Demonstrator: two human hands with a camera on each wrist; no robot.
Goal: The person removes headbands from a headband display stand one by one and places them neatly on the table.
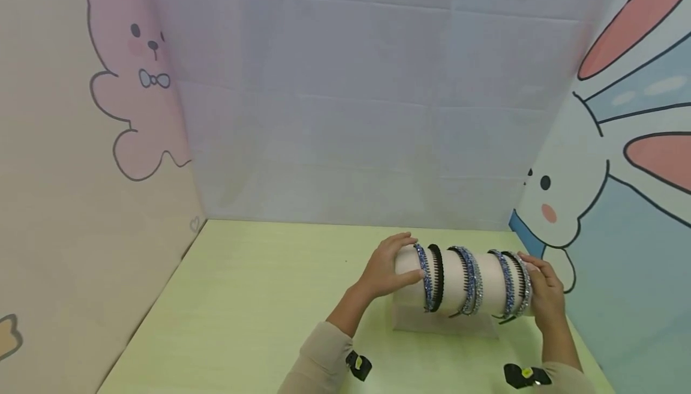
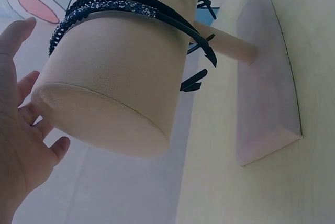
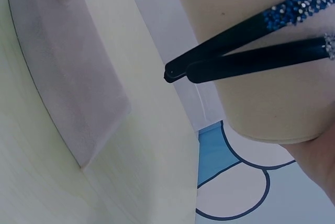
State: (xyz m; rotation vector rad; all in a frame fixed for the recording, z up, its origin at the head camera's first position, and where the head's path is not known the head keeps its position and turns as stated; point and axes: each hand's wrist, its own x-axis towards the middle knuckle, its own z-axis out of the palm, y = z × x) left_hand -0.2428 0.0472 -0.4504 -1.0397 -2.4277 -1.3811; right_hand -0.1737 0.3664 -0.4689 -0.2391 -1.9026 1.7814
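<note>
A pale padded roll stand (image 1: 448, 274) lies across on its post, with several headbands round it. Blue glittery headbands (image 1: 424, 280), silver ones (image 1: 478, 286) and a black toothed one (image 1: 438, 277) form spaced groups. My left hand (image 1: 380, 268) is at the roll's left end, fingers spread over it, thumb along the front by the outermost blue headband. In the left wrist view the same hand (image 2: 23, 119) spreads beside the bare end. My right hand (image 1: 547, 292) holds the right end beside a silver headband (image 1: 525, 289); some of its fingers are hidden.
The stand's pale rectangular base (image 2: 267, 88) rests on the light green tabletop (image 1: 243, 310). A plain pale sheet (image 1: 345, 106) hangs behind. Side walls carry a pink bear (image 1: 129, 82) on the left and a white rabbit (image 1: 567, 202) on the right, close to my right hand.
</note>
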